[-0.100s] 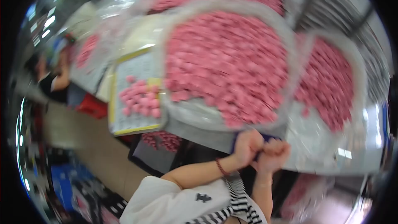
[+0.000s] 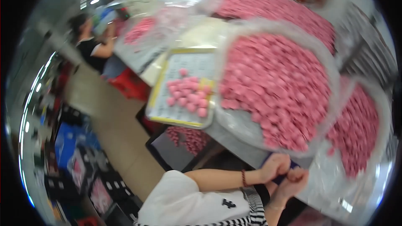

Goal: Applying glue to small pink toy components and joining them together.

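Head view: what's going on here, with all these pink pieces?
A person sits at a table with both hands together at its near edge, left hand and right hand closed around a small dark blue thing; what it is cannot be told. Clear bags heaped with small pink pieces lie ahead, and a yellow-rimmed tray holds a few. Another person works further off.

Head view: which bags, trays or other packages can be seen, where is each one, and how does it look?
Large clear plastic bag, centre: round, full of small pink pieces.
Second clear plastic bag, right edge: also holds pink pieces.
Yellow-rimmed rectangular tray, left of the centre bag: pale gridded sheet, a cluster of pink pieces on it.
Dark shallow tray, below the table edge: some pink pieces inside.
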Demonstrator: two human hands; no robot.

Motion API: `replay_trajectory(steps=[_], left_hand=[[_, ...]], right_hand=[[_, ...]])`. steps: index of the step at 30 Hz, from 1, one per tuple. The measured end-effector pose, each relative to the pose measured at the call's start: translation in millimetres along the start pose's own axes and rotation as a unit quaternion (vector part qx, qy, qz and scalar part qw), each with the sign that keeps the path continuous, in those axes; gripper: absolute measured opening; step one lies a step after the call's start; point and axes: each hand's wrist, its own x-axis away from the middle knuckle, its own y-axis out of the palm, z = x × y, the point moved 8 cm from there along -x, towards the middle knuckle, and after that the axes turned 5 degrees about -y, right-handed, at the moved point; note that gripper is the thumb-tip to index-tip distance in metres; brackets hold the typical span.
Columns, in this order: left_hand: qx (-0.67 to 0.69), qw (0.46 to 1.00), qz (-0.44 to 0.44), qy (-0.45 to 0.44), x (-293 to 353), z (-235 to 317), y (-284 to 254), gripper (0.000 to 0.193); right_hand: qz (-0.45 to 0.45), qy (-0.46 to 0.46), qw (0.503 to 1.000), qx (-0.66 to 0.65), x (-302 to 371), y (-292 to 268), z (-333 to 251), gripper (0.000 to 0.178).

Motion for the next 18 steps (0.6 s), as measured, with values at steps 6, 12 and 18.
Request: replay_trajectory(steps=[6, 12, 18], left_hand=[[-0.306, 0.945, -0.036, 0.112, 30, 45, 22, 0.033], [-0.435, 0.818, -0.080, 0.369, 51, 88, 89, 0.024], [-0.363, 0.913, 0.054, 0.177, -1, 29, 19, 0.048]], right_hand=[[-0.142, -0.097, 0.927, 0.333, 5, -3, -16, 0.031], [-0.002, -0.633, 0.544, 0.551, 56, 69, -96, 0.035], [-0.029, -0.530, 0.597, 0.601, 7, 50, -10, 0.022]])
